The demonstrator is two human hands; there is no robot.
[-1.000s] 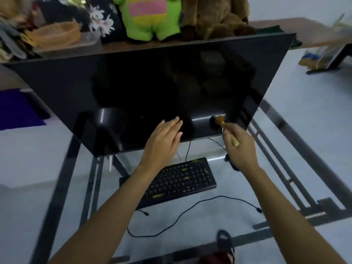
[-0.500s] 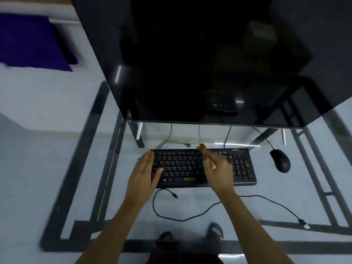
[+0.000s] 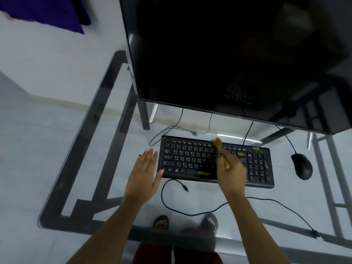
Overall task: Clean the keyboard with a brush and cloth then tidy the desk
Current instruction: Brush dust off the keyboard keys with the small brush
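On the glass surface (image 3: 80,149) we see the keyboard (image 3: 192,159) below the monitor (image 3: 219,54), right hand (image 3: 231,173) fingers gripping the brush (image 3: 219,147) over its keys, left hand (image 3: 143,181) flat beside it, fingers straight, mouse (image 3: 302,166) at right.

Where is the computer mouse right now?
In the head view, the black computer mouse sits on the glass desk at the right, just beyond the right end of the black keyboard, below the dark monitor's lower right corner.

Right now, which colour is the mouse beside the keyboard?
The mouse is black, plainest in the head view, right of the keyboard.
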